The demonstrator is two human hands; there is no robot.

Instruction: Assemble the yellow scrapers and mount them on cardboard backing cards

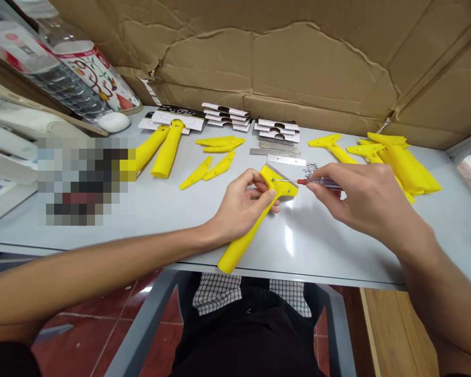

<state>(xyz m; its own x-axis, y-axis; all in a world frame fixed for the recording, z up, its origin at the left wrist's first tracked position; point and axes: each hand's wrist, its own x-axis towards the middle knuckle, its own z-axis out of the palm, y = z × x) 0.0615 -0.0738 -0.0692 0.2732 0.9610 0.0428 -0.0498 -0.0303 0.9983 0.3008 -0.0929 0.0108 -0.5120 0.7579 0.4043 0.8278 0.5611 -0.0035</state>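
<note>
My left hand (248, 204) is closed around the neck of a yellow scraper (246, 242), its head angled up and its handle pointing to the table's front edge. A metal blade edge shows along the scraper's head, and a screw sits near its right end. In my right hand (361, 196) is a screwdriver (325, 183) with a red collar, its thin shaft lying across to the screw on the left of the head. Small loose screws (311, 169) are piled just behind my right fingers. Metal blades (286, 159) lie beyond the scraper.
Yellow cover pieces (220, 141) lie left of the blades. Scrapers with cards (168, 149) rest at the back left, near folded cards (277, 128). More yellow handles (410, 162) are heaped at right. Bottles (98, 78) stand at left; cardboard (259, 57) walls the back.
</note>
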